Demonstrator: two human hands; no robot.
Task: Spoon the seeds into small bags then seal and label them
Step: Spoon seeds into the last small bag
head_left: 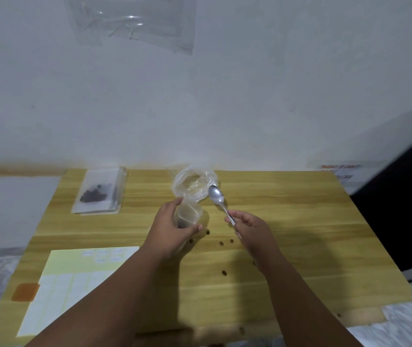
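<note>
The left hand (174, 227) wraps its fingers and thumb around a small clear bag (187, 214) standing on the wooden table (300, 246); a few dark seeds sit at the bag's bottom. Behind it lies a crumpled clear plastic bag (194, 184), seemingly empty. The right hand (250, 226) pinches the handle of a metal spoon (216, 194), whose bowl, tilted up beside the crumpled bag, looks empty. Loose seeds (221, 243) dot the table near both hands. At the far left corner a stack of flat bags (99, 190) has dark seeds in the top one. A label sheet (74, 279) lies near left; its writing is too blurred to read.
</note>
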